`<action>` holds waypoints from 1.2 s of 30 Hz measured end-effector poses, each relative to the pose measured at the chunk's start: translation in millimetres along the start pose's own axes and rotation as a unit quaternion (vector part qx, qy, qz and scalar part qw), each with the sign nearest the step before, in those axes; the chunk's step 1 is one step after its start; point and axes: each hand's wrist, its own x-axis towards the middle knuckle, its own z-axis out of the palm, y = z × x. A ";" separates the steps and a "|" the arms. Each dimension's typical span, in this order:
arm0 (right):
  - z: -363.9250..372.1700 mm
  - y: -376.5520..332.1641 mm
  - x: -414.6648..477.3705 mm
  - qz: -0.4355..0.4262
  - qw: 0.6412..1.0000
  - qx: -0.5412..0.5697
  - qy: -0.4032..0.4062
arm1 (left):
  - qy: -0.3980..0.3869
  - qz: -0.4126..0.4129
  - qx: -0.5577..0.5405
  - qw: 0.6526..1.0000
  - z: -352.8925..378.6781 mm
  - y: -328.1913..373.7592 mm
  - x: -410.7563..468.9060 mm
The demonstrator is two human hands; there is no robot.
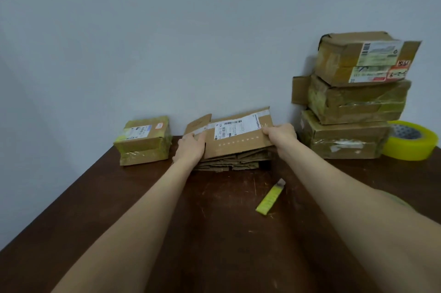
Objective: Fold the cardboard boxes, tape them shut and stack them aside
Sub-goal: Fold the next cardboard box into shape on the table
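Two hands hold one flat box [238,136] at the far side of the brown table [214,233], at about 12 o'clock. It is the top one of a pile of flat boxes [229,164], and its far edge tips up toward the wall. The left hand [191,149] pinches the box's left end, at its 9 o'clock side, fingers closed on the cardboard. The right hand [280,134] grips the right end, at its 3 o'clock side, thumb on top and fingers curled under.

Three taped boxes [353,101] sit in a stack at 2 o'clock. One more small taped box [144,141] sits alone at 10 o'clock. The yellow tape roll [411,140] lies at 3 o'clock, touching the bottom box of the stack. A yellow knife [270,197] lies at 5 o'clock from the pile, well apart from both hands.

I think the job now is to lift this flat box off the pile and pop it open. To do it well, pull it toward the near, bare part of the table first. Then push the two ends toward each other so the sides spring into a square. Keep the flaps [198,123] free, not squashed under the fingers.
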 end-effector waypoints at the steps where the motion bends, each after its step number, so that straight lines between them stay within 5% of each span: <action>1: -0.8 -1.3 -2.0 -0.002 0.999 0.039 -0.009 | 0.012 0.006 -0.025 1.000 -4.1 1.4 -2.5; 13: -44.3 1.2 -88.3 -0.099 0.978 0.143 -0.114 | 0.171 0.014 -0.284 0.943 -106.1 -6.8 -75.0; 17: -52.9 21.4 -107.6 -0.154 0.978 -0.091 -0.106 | 0.217 0.025 -0.354 0.909 -115.0 -26.9 -99.3; 23: -61.5 53.1 -143.9 -0.135 0.899 -0.408 -0.087 | 0.246 0.000 -0.317 0.916 -108.8 -43.6 -117.5; 29: -43.0 67.5 -154.5 -0.146 0.826 -0.521 -0.159 | 0.270 -0.061 -0.344 0.897 -103.2 -46.1 -123.2; 36: -68.6 69.3 -158.6 -0.132 0.788 -0.595 -0.089 | 0.247 -0.056 -0.377 0.891 -96.8 -52.6 -117.0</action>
